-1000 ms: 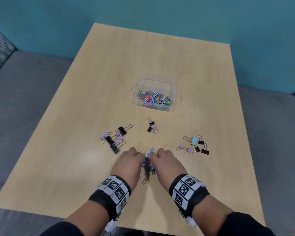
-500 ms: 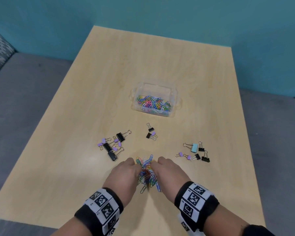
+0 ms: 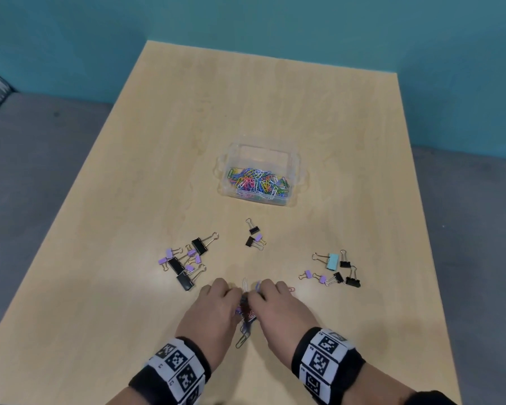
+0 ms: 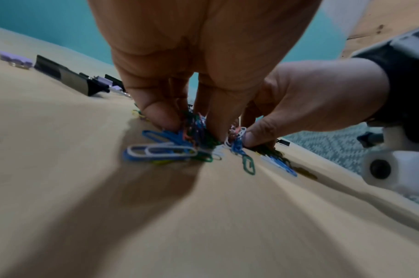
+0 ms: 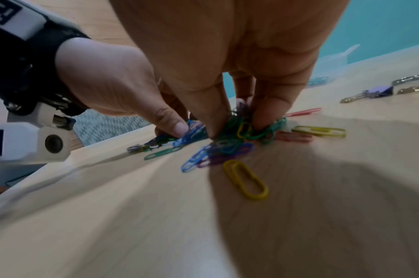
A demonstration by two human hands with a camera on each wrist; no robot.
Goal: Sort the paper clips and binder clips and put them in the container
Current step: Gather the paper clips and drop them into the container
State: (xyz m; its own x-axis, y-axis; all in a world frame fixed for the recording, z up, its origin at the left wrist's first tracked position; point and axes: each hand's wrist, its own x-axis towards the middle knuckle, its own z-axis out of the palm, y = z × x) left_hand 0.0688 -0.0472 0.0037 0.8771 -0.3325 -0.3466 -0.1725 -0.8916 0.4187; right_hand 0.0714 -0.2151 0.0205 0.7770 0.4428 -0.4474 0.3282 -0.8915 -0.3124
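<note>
A heap of coloured paper clips (image 3: 245, 311) lies near the table's front edge. My left hand (image 3: 231, 299) and right hand (image 3: 256, 298) press in on it from either side. In the left wrist view my left hand (image 4: 194, 131) pinches clips with downward-curled fingers. The right wrist view shows my right hand (image 5: 234, 127) doing the same. A clear plastic container (image 3: 295, 160) stands in the middle of the table, holding many paper clips (image 3: 257, 182). Binder clips lie in three groups: left (image 3: 184, 263), middle (image 3: 254, 238), right (image 3: 335, 268).
Stray paper clips lie round the heap: a white one (image 3: 244, 283), a pink one (image 3: 291, 288), a dark one (image 3: 241, 342), a yellow one (image 5: 247, 180). The wooden table (image 3: 100, 287) has grey upholstery on both sides and a teal wall behind.
Both hands have drawn slightly toward me and closed together, squeezing the heap tighter between them. A few clips have slipped out round the edges.
</note>
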